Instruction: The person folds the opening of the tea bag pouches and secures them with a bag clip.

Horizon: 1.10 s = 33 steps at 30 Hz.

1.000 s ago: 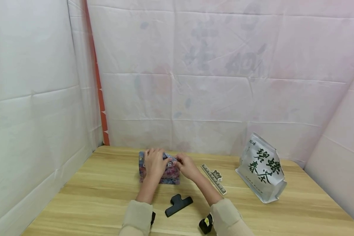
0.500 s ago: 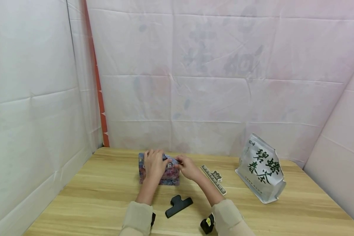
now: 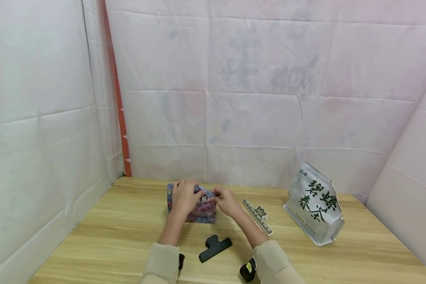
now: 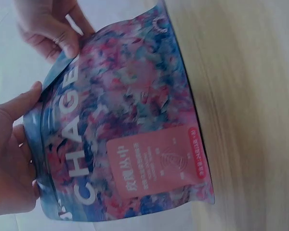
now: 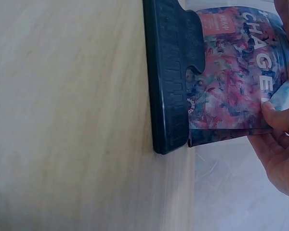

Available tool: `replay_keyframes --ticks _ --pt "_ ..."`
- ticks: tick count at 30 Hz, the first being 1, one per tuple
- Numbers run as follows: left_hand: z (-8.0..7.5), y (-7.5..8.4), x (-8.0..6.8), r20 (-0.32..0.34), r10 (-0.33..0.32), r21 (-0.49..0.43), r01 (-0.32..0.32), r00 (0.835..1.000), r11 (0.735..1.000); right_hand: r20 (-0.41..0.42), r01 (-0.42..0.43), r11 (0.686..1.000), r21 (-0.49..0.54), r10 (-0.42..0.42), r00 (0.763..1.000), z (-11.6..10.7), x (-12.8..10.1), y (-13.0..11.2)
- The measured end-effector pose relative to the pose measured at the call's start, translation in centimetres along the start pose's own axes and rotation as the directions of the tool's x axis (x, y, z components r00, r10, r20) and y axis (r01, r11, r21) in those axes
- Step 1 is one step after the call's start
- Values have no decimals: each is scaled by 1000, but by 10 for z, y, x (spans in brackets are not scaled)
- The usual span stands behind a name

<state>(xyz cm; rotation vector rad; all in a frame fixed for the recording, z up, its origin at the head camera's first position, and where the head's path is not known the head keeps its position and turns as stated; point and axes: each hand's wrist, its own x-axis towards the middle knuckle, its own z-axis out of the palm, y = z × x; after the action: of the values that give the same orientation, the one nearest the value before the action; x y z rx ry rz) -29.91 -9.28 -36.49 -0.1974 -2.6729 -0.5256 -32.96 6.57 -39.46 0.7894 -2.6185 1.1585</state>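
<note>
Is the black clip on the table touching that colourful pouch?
Apart. The head view shows bare table between the black clip and the colourful pouch.

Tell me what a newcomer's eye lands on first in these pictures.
First, the two hands, left hand and right hand, pinching the top edge of a pink-and-blue flowered pouch standing mid-table. Next, the white tea bag with bold green characters, upright at the right. A black clip lies on the wooden table, nearer the person than the pouch.
</note>
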Motion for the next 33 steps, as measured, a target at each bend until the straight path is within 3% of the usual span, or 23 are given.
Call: replay_keyframes --ticks 5,21,27,33 --pt "-3 -2 2 4 0 -40 0 1000 999 -24 19 1000 -7 -19 1000 1 1 1" --pt "-2 0 2 -26 9 -44 -10 1000 999 -32 10 1000 -12 -11 999 1 1 -1" --pt "0 0 2 -10 -9 11 9 1000 1000 -13 -5 1000 3 5 1000 1 0 -1" --pt "5 2 1 -66 -18 58 22 998 998 -8 -7 1000 6 7 1000 0 0 0"
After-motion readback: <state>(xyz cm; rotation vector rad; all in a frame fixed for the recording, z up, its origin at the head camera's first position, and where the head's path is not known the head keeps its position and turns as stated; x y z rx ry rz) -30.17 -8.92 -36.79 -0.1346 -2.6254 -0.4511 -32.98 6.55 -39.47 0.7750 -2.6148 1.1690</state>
